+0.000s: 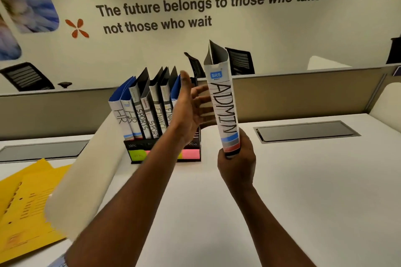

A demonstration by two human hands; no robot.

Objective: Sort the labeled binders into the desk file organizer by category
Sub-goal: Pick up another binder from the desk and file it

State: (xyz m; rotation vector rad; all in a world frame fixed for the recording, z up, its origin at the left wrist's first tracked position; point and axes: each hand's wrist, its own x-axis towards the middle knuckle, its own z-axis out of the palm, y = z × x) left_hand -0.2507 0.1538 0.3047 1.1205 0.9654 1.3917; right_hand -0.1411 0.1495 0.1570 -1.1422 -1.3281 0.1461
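Note:
My right hand [237,158] grips the bottom of a binder labelled ADMIN [223,102] and holds it upright above the white desk, just right of the organizer. My left hand [191,106] is raised with fingers spread and straight, beside the ADMIN binder's left face and in front of the organizer's right end. The black desk file organizer [138,144] stands at the desk's middle with coloured sticky labels on its front. In it stand binders labelled HR [118,112], HR, SPORTS [141,119], SPORTS, FINANCE [160,118] and one more partly hidden by my left hand.
Yellow paper folders [23,206] lie at the left edge of the desk, next to a curved white divider [86,175]. Two grey cable hatches [306,131] are set into the desk. A beige partition [303,93] runs behind, with black chairs beyond it.

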